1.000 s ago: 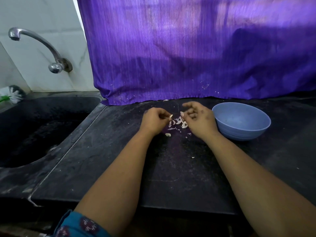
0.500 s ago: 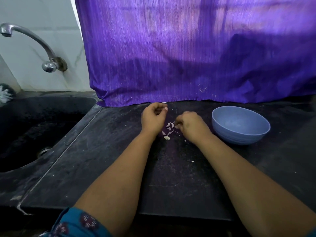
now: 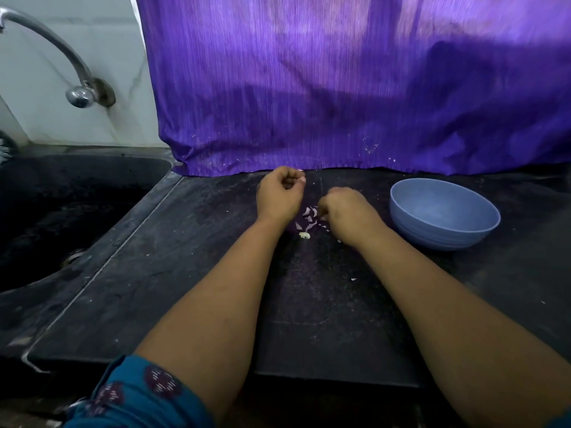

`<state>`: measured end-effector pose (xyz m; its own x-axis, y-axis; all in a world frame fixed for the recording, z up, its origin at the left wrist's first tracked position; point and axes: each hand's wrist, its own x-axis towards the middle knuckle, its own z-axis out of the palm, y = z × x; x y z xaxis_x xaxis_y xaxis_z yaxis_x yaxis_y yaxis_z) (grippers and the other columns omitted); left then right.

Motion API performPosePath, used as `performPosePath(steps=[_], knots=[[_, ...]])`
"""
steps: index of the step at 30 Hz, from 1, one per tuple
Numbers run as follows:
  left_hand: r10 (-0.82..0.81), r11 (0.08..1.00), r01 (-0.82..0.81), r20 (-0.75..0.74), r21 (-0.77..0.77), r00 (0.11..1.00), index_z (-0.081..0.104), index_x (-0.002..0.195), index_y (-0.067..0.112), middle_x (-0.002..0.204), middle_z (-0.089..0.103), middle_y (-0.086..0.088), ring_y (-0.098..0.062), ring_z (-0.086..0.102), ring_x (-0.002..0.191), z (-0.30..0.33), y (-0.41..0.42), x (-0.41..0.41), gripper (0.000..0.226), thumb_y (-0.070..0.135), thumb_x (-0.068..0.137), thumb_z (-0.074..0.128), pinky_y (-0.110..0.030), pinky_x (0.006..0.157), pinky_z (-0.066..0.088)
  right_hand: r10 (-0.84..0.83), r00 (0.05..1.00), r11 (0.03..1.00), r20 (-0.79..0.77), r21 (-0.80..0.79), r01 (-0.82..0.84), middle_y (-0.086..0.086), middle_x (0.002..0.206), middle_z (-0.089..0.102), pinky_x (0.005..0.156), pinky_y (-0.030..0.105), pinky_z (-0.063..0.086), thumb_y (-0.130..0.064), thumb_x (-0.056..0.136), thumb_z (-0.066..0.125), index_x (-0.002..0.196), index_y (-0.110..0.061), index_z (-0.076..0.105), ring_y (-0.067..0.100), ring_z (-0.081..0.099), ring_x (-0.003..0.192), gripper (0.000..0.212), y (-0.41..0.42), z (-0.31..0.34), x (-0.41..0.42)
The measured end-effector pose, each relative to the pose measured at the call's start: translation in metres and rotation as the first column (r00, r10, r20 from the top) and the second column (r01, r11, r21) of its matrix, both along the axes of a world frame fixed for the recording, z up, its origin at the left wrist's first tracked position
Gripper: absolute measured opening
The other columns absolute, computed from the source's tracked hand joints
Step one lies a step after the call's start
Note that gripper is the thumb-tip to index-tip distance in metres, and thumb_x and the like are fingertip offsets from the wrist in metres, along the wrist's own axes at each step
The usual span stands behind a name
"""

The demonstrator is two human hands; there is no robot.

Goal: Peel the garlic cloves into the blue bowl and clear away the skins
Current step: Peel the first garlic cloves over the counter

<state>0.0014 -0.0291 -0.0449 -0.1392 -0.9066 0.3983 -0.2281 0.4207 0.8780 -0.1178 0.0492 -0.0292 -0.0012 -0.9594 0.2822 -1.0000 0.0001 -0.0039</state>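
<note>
Two bare hands are working side by side at the far edge of the dark stone countertop [image 3: 173, 291], close to the hem of the hanging purple pleated cloth [image 3: 340, 88]. The left hand [image 3: 279, 197] is sitting curled into a loose fist, its fingers folded toward the palm and its thumb tip meeting them at the top; whether anything is lying inside that curl cannot be told. The right hand [image 3: 347, 213] is resting knuckles-up with its fingers bent down and inward, their tips reaching toward the small scatter of pale, purplish garlic skins [image 3: 309, 216]; what, if anything, those fingertips are pinching is hidden under the hand. The skins are lying on the countertop in the gap between the two hands, just beside the right hand's fingers. One small whitish garlic piece [image 3: 304, 235] is lying a little nearer the camera than the skins, apart from both hands. A few tiny white flecks are showing farther out on the dark surface.

The round pale-blue plastic bowl [image 3: 445, 239] is standing upright on the countertop to the right of the right hand, near it but not touching, and its inside is looking bare. At the left, the dark sunken sink basin [image 3: 77, 193] is adjoining the countertop, with the curved chrome tap [image 3: 61, 57] jutting from the white tiled wall above it. A teal patterned sleeve [image 3: 136, 393] is showing at the bottom edge.
</note>
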Motion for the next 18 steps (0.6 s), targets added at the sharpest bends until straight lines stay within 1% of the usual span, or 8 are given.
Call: performPosePath(steps=[3, 6, 8, 9, 11, 13, 16, 18], knots=[[-0.003, 1.0, 0.003, 0.008, 0.002, 1.0, 0.067, 0.088, 0.019, 0.082, 0.066, 0.008, -0.01, 0.063, 0.08, 0.0, 0.0, 0.0, 0.005, 0.015, 0.088, 0.065, -0.023, 0.075, 0.052, -0.003, 0.999, 0.996, 0.042, -0.088, 0.007, 0.011, 0.103, 0.061, 0.081, 0.034, 0.046, -0.006, 0.086, 0.062, 0.103, -0.012, 0.071, 0.031, 0.057, 0.099, 0.021, -0.002, 0.001, -0.003], [-0.005, 1.0, 0.005, 0.022, 0.009, 1.0, 0.067, 0.087, 0.02, 0.081, 0.066, 0.008, -0.011, 0.064, 0.081, -0.001, 0.0, -0.001, 0.005, 0.015, 0.088, 0.065, -0.025, 0.075, 0.053, -0.041, 0.998, 0.996, 0.042, 0.078, 0.038, 0.012, 0.107, 0.06, 0.083, 0.034, 0.047, -0.006, 0.09, 0.059, 0.106, -0.009, 0.069, 0.031, 0.058, 0.101, 0.019, -0.004, 0.003, 0.002], [-0.015, 1.0, 0.014, 0.038, 0.013, 0.999, 0.067, 0.087, 0.02, 0.082, 0.066, 0.008, -0.012, 0.064, 0.083, -0.001, -0.001, -0.001, 0.005, 0.016, 0.087, 0.066, -0.026, 0.076, 0.053, -0.029, 0.997, 0.999, 0.068, 0.026, 0.028, 0.011, 0.108, 0.059, 0.082, 0.033, 0.047, -0.008, 0.089, 0.061, 0.108, -0.01, 0.068, 0.029, 0.057, 0.101, 0.02, -0.005, 0.004, 0.002], [-0.025, 0.999, 0.024, 0.045, 0.022, 0.999, 0.067, 0.088, 0.02, 0.083, 0.066, 0.008, -0.012, 0.064, 0.084, -0.001, 0.0, -0.001, 0.005, 0.015, 0.087, 0.066, -0.026, 0.077, 0.052, -0.018, 0.996, 0.999, 0.085, -0.026, 0.02, 0.01, 0.106, 0.059, 0.08, 0.032, 0.047, -0.009, 0.089, 0.062, 0.107, -0.011, 0.069, 0.028, 0.057, 0.099, 0.019, -0.006, 0.003, 0.002], [-0.056, 0.997, 0.053, 0.054, 0.048, 0.997, 0.069, 0.094, 0.02, 0.088, 0.067, 0.008, -0.01, 0.064, 0.087, 0.0, 0.0, 0.0, 0.009, 0.015, 0.088, 0.066, -0.024, 0.08, 0.051, -0.033, 0.994, 0.999, 0.1, 0.004, 0.033, 0.011, 0.104, 0.06, 0.076, 0.031, 0.045, -0.01, 0.09, 0.06, 0.104, -0.011, 0.069, 0.029, 0.058, 0.095, 0.016, -0.007, -0.002, 0.001], [-0.091, 0.993, 0.087, 0.048, 0.081, 0.995, 0.07, 0.102, 0.019, 0.094, 0.068, 0.007, -0.007, 0.063, 0.09, 0.001, 0.002, -0.001, 0.014, 0.016, 0.09, 0.065, -0.023, 0.083, 0.05, -0.045, 0.976, 0.999, 0.212, -0.013, 0.049, 0.009, 0.098, 0.059, 0.073, 0.028, 0.043, -0.01, 0.09, 0.059, 0.099, -0.011, 0.07, 0.027, 0.059, 0.09, 0.013, -0.006, -0.008, -0.005], [-0.142, 0.98, 0.145, -0.031, 0.135, 0.989, 0.071, 0.103, 0.017, 0.096, 0.069, 0.005, -0.006, 0.063, 0.089, 0.004, 0.007, -0.001, 0.013, 0.021, 0.092, 0.064, -0.021, 0.081, 0.049, 0.046, 0.853, 0.942, 0.52, -0.306, 0.136, -0.002, 0.086, 0.061, 0.066, 0.016, 0.042, -0.013, 0.087, 0.067, 0.092, -0.015, 0.073, 0.008, 0.057, 0.071, 0.008, -0.004, -0.009, -0.013], [-0.205, 0.956, 0.23, -0.146, 0.182, 0.968, 0.07, 0.097, 0.015, 0.095, 0.07, 0.0, -0.006, 0.063, 0.081, 0.008, 0.012, -0.003, 0.011, 0.023, 0.092, 0.064, -0.018, 0.072, 0.051, 0.1, 0.639, 0.91, 0.763, -0.329, 0.251, -0.007, 0.081, 0.068, 0.067, 0.013, 0.047, -0.016, 0.086, 0.071, 0.089, -0.02, 0.074, 0.002, 0.06, 0.07, 0.006, -0.005, -0.011, -0.013]])
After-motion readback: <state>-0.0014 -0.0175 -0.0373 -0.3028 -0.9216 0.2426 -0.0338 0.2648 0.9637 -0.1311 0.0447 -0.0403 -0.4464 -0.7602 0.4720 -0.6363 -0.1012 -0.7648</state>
